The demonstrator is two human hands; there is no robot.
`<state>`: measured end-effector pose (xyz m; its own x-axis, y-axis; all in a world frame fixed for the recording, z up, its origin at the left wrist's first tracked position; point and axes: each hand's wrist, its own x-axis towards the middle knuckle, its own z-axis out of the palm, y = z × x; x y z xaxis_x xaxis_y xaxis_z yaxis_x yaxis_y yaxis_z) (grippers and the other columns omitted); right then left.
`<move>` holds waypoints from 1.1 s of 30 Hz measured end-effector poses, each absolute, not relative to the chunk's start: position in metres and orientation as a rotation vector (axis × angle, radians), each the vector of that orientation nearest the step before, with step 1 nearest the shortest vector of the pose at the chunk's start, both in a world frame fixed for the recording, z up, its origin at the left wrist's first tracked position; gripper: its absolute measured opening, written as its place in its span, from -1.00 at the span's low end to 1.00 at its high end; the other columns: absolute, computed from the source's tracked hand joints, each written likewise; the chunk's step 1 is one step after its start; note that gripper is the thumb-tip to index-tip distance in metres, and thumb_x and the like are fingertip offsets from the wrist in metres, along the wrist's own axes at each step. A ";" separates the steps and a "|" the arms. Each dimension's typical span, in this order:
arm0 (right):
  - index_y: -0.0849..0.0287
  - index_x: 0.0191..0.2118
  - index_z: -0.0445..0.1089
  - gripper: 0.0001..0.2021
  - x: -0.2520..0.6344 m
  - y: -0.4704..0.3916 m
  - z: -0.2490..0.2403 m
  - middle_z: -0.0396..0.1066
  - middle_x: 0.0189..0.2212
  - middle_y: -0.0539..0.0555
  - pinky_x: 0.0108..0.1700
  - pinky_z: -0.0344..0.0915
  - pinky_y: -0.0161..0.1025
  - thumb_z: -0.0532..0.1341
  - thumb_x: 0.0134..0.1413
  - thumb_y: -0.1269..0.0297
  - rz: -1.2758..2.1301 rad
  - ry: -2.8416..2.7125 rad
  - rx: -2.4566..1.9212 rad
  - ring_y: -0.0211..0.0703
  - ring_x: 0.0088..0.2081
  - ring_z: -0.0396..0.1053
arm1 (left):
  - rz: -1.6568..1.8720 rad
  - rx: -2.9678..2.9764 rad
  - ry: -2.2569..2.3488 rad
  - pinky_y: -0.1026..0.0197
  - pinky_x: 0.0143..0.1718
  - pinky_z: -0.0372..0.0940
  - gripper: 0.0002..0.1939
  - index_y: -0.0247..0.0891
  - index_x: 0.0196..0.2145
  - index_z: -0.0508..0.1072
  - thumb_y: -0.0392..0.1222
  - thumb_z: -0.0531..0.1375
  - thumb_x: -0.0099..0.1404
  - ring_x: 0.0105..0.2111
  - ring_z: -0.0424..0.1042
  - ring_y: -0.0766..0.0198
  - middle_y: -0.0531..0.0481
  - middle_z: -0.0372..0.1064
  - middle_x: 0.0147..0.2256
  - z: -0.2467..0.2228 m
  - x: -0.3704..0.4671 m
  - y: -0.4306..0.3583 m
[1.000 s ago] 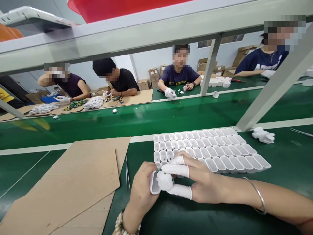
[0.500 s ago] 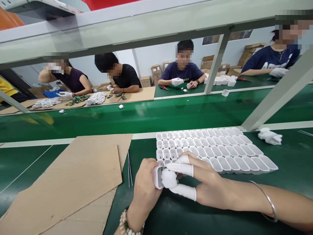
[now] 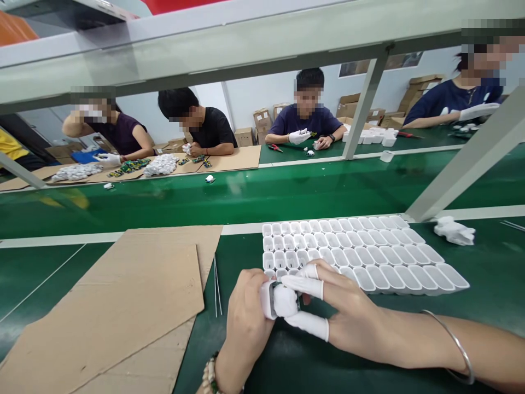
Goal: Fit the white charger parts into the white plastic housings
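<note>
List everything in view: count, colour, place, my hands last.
Table: one, green, near
Cups: many, white, four rows on the table
Held cup: one, white, front centre
Held part: one, white, at the held cup
Cardboard: at least two sheets, brown, left
Rods: two, pale, by the cardboard
Bundle: one, white, right of the cups
Belt: one, green, across the middle
Heaps: two, white, far left
Boards: many, green and yellow, by the heaps
Tools: two, red, far side
Boxes: several, brown, back
People: at least four, dark tops, far side
Frame: one, white, overhead
Left hand: one, around the held cup
Right hand: one, white finger covers, on the held part
</note>
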<state>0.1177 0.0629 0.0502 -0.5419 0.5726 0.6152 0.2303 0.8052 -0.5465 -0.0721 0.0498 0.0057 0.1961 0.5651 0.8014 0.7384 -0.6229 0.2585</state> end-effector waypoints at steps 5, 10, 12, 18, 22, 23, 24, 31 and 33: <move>0.00 0.22 0.15 -0.50 0.118 0.063 0.043 0.32 -0.35 0.03 -0.26 0.33 -0.21 0.25 0.20 0.26 0.494 -2.166 -0.620 -0.16 -0.33 0.24 | -1.427 -2.297 -1.293 0.24 -0.41 0.29 -0.79 -0.31 -0.12 0.22 -0.37 0.10 0.27 -0.36 0.32 0.23 -0.10 0.28 -0.30 0.004 -0.068 0.049; 0.13 0.15 0.19 -0.54 0.114 0.067 0.040 0.37 -0.31 0.10 -0.25 0.35 -0.13 0.24 0.19 0.15 0.296 -2.128 -0.630 -0.11 -0.30 0.29 | -1.490 -2.312 -1.417 0.25 -0.39 0.29 -0.80 -0.26 -0.15 0.24 -0.34 0.11 0.26 -0.35 0.34 0.22 -0.08 0.29 -0.30 -0.001 -0.068 0.045; 0.19 0.08 0.26 -0.66 0.112 0.069 0.041 0.40 -0.24 0.17 -0.15 0.34 -0.05 0.22 0.22 0.24 0.116 -2.106 -0.539 -0.09 -0.23 0.34 | -1.485 -2.310 -1.511 0.27 -0.42 0.29 -0.80 -0.23 -0.17 0.24 -0.35 0.11 0.23 -0.37 0.35 0.23 -0.06 0.30 -0.31 -0.002 -0.068 0.043; 0.32 0.04 0.27 -0.67 0.112 0.066 0.039 0.43 -0.14 0.32 0.06 0.29 0.08 0.20 0.24 0.25 -0.007 -2.143 -0.422 -0.02 -0.06 0.39 | -1.519 -2.279 -1.515 0.30 -0.48 0.27 -0.73 -0.22 -0.20 0.23 -0.42 0.05 0.13 -0.44 0.38 0.27 -0.01 0.33 -0.36 0.005 -0.064 0.041; 0.36 0.04 0.24 -0.66 0.111 0.064 0.038 0.40 -0.07 0.42 0.06 0.30 0.14 0.15 0.28 0.21 0.022 -2.201 -0.426 0.02 -0.02 0.37 | -1.529 -2.228 -1.523 0.30 -0.50 0.25 -0.71 -0.22 -0.23 0.24 -0.47 0.01 0.08 -0.47 0.37 0.27 -0.01 0.33 -0.38 0.004 -0.063 0.042; 0.37 0.04 0.23 -0.66 0.111 0.064 0.038 0.39 -0.06 0.43 0.07 0.29 0.14 0.15 0.28 0.22 0.029 -2.209 -0.421 0.03 -0.01 0.36 | -1.546 -2.213 -1.535 0.29 -0.49 0.26 -0.71 -0.22 -0.23 0.24 -0.47 0.01 0.08 -0.46 0.37 0.26 -0.02 0.33 -0.38 0.002 -0.063 0.042; 0.38 0.04 0.23 -0.66 0.111 0.064 0.038 0.38 -0.06 0.44 0.08 0.28 0.14 0.16 0.27 0.24 0.040 -2.215 -0.416 0.03 0.00 0.35 | -1.567 -2.204 -1.544 0.28 -0.48 0.26 -0.71 -0.22 -0.23 0.25 -0.46 0.01 0.08 -0.45 0.37 0.26 -0.02 0.33 -0.37 0.000 -0.063 0.042; 0.13 0.15 0.17 -0.38 0.119 0.074 0.046 0.14 0.12 0.30 0.12 0.27 0.02 0.38 0.01 0.12 0.621 -2.235 -0.513 0.04 0.18 0.17 | -1.799 -2.469 -1.647 0.31 -0.48 0.26 -0.74 -0.20 -0.22 0.22 -0.39 0.14 0.13 -0.48 0.36 0.31 0.02 0.34 -0.36 -0.001 -0.060 0.037; 0.09 0.13 0.23 -0.35 0.119 0.077 0.049 0.08 0.17 0.27 0.18 0.21 0.01 0.41 -0.06 0.06 0.911 -2.269 -0.503 0.07 0.25 0.08 | -1.872 -2.568 -1.640 0.31 -0.45 0.27 -0.76 -0.19 -0.24 0.22 -0.39 0.15 0.14 -0.46 0.38 0.31 0.05 0.34 -0.38 0.003 -0.057 0.036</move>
<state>0.1195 0.0768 0.0491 -0.7259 0.5487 0.4148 0.1097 0.6877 -0.7177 -0.0574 0.0361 0.0030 0.0763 0.8483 0.5240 0.4078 -0.5061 0.7600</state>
